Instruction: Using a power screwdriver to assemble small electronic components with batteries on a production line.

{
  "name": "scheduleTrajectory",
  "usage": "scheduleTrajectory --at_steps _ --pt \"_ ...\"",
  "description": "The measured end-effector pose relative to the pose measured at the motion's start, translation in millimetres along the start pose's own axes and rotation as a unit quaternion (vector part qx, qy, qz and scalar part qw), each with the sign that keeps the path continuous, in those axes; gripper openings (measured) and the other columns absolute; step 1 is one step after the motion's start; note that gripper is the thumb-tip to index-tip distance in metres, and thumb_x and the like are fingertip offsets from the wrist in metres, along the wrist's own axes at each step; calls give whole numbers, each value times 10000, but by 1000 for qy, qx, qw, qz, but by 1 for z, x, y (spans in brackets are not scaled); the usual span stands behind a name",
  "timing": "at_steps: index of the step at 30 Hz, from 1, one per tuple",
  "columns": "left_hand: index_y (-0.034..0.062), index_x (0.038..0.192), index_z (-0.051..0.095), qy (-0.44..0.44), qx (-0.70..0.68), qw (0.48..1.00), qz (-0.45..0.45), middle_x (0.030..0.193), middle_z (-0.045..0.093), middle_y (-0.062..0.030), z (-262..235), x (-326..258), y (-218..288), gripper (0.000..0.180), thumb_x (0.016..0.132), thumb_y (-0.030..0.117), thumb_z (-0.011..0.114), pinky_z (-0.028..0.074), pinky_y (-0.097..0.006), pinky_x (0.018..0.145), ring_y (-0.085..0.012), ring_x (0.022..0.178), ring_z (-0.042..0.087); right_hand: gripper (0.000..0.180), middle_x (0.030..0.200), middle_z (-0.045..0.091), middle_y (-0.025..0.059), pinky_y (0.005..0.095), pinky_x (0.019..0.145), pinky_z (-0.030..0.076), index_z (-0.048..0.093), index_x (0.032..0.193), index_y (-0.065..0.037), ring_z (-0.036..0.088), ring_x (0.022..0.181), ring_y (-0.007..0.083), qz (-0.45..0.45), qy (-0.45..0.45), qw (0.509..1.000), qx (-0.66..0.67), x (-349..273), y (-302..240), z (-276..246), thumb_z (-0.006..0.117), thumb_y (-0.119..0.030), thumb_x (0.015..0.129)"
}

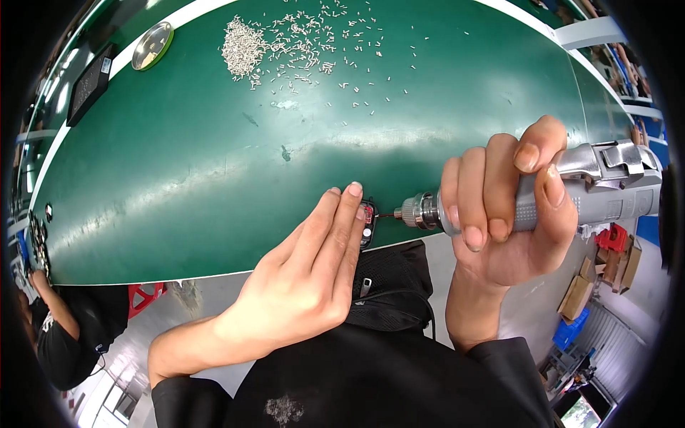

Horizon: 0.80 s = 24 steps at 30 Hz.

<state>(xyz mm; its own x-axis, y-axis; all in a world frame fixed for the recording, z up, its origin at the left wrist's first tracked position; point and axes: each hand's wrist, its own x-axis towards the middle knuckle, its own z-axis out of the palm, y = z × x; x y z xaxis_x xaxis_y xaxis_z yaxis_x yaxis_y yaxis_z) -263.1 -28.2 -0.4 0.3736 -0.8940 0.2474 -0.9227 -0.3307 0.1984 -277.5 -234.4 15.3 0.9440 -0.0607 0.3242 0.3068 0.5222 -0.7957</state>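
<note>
My left hand (307, 267) reaches in with its fingers straight and close together. They press along the left side of a small black device (369, 225) near the table's front edge, holding it in place. Red and round silvery parts show inside the device; my fingers cover some of it, and the thumb is hidden. My right hand (510, 207) is wrapped round a grey electric screwdriver (606, 196) that lies almost level and points left. Its thin bit (386, 215) reaches the device's right side; whether the tip sits in a screw is too small to tell.
On the green table (185, 178), a pile of small metal pins (243, 50) trails off rightward at the far side. A round dish (153, 46) and a black flat box (90, 84) stand far left. A black bag (392, 285) is below the front edge. Another person (64, 328) works at left.
</note>
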Motion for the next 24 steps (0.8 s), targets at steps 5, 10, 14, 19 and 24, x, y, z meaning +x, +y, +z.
scheduleTrajectory --at_steps 5,10,14,19,24 --pt "-174 997 611 13 -3 1000 6 1141 585 -296 2 0 -3 407 618 -27 609 545 -382 827 -365 1005 604 172 527 394 -9 282 505 398 487 994 -51 425 416 110 9 10 1000 9 2 10 1 434 -206 944" --pt "-175 986 614 20 -23 1000 8 1122 593 -290 3 -1 -7 395 623 -18 615 553 -381 813 -362 994 608 165 530 397 -8 281 504 394 483 989 -57 415 412 109 15 -5 1000 10 2 11 -4 433 -208 945" --pt "-176 971 616 25 -32 999 11 1100 601 -284 5 -1 -9 377 628 -19 618 560 -382 800 -357 983 611 161 534 396 -6 278 517 397 474 986 -61 416 417 111 21 -6 1000 14 2 11 -6 434 -213 947" --pt "-174 964 620 42 -23 999 11 1091 605 -282 8 -1 -9 370 625 -26 620 561 -379 797 -354 976 613 161 528 396 -4 273 511 397 458 951 -64 416 411 110 27 -16 999 0 5 10 -1 439 -224 948" --pt "-141 922 663 56 34 997 45 1057 633 -261 5 -1 -12 339 636 35 614 534 -342 840 -317 988 611 166 527 418 -1 256 467 377 436 885 -61 411 403 98 46 -50 994 -87 10 6 9 493 -212 925"
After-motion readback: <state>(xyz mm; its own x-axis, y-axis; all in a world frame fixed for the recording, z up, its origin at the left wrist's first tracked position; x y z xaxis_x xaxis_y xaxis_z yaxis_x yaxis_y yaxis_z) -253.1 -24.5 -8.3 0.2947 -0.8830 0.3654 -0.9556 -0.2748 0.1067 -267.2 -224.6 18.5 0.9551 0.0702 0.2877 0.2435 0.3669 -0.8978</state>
